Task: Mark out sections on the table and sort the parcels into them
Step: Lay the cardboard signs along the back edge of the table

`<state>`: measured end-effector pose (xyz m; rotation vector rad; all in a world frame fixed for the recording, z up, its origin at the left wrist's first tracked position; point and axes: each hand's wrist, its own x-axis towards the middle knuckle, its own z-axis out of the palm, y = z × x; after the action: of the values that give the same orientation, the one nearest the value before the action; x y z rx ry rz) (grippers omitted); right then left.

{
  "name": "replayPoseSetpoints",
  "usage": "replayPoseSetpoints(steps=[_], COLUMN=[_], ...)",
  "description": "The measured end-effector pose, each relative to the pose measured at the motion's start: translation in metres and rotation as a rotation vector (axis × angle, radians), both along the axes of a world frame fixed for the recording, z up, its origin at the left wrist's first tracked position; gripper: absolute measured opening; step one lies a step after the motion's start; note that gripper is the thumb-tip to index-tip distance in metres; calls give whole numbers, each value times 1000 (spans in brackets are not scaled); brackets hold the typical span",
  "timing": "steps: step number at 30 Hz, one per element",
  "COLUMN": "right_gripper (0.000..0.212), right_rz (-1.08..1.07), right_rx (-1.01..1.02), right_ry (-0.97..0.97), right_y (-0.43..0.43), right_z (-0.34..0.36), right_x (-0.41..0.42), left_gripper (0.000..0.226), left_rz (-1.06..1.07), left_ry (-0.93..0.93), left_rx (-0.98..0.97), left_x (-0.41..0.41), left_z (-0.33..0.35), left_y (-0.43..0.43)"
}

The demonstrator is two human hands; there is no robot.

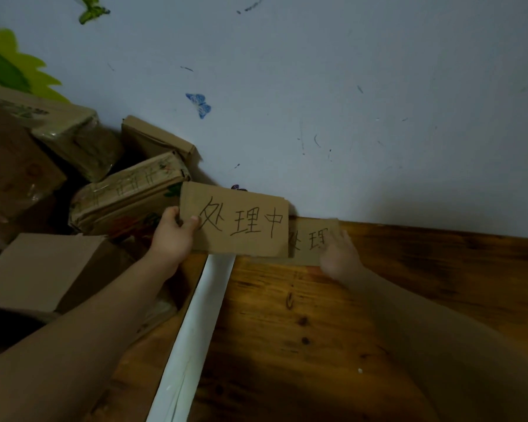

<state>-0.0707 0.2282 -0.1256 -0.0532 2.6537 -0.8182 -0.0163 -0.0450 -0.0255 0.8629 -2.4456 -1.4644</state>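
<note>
Hands (173,236) (337,254), cardboard sign (241,222), wooden table (317,330), scribbled wall (317,86).

Left of the white strip (192,324), a bare forearm is running up to the left hand (173,236), its fingers (172,212) looking short and rounded. Right of the strip, the right hand (337,257) is showing blurred, its forearm seemingly bare too.

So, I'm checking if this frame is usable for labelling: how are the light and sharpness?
Head view: dim overall, brightest on the left hand and the front cardboard sign it grips; the right hand is blurred and shadowed; the table darkens toward lower right.
</note>
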Motion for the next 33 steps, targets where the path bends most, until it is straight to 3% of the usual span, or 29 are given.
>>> replayPoseSetpoints(steps=[2,4,7,9,15,19,26,33], right_gripper=[66,83,41,29,39,29,29,32], right_rz=[-186,-239,-224,-293,-446,-579,-783,-736], right_rx=[-275,-481,-683,-767,-650,-596,-453,-207], right_ry=[-120,-253,-247,-211,-43,-25,44,39], right_y=[-5,-5,4,16,57,80,155,231], right_z=[15,35,62,78,101,100,95,48], right_x=[0,9,21,25,45,64,62,40], left_gripper=[37,30,22,20,10,17,26,39], left_rz=[1,-25,-90,-99,-173,-218,26,138], left_ry=[-21,-45,-72,-63,-54,-55,31,37], left_rx=[51,128,224,281,340,339,221,236], left_x=[4,9,14,16,25,35,32,27], left_z=[3,7,17,24,29,26,32,13], left_y=[5,15,37,50,69,81,81,108])
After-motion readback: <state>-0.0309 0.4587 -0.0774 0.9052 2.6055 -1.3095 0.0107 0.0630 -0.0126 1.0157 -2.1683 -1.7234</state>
